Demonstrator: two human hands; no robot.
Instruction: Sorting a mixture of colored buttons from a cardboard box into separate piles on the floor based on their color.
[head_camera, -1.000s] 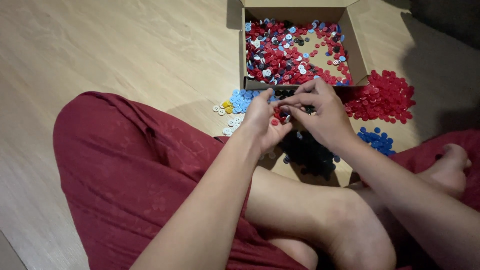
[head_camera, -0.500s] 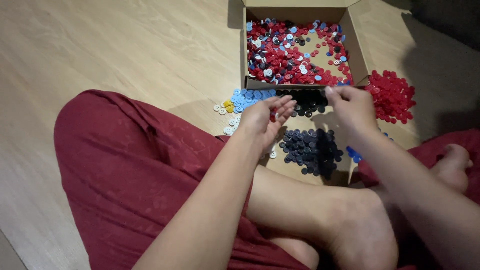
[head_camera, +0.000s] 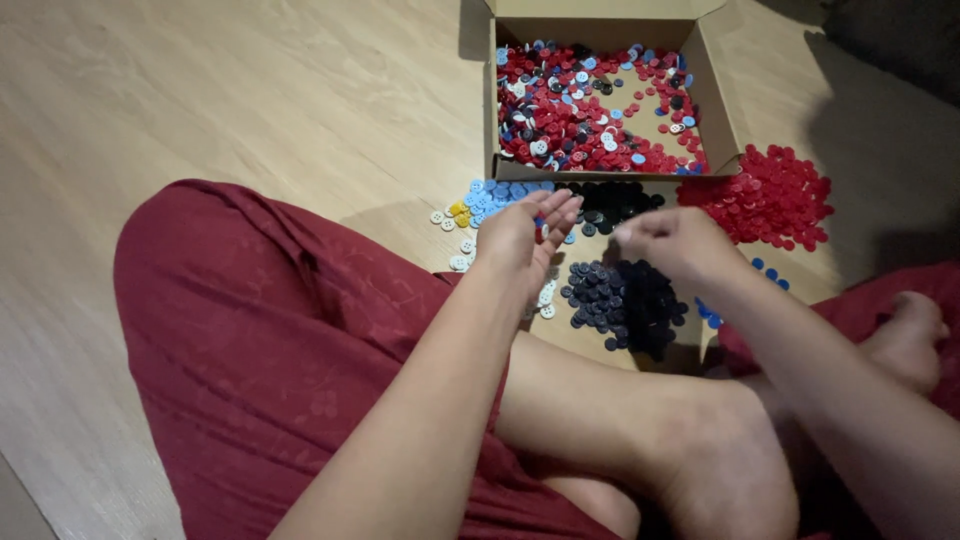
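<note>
Right hand (head_camera: 672, 243) pinched over dark buttons (head_camera: 622, 300) — contents unclear; left hand (head_camera: 518, 240) cupping buttons — probably light, slippery, best nipped at edges.

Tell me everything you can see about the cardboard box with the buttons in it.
The cardboard box is shallow, plain brown, open at the top with its flaps folded outward. It sits flat on the wooden floor, beyond both hands. A loose layer of mixed buttons, mostly red with some white, blue and dark ones, partly covers its bottom. Neither hand touches it.
</note>
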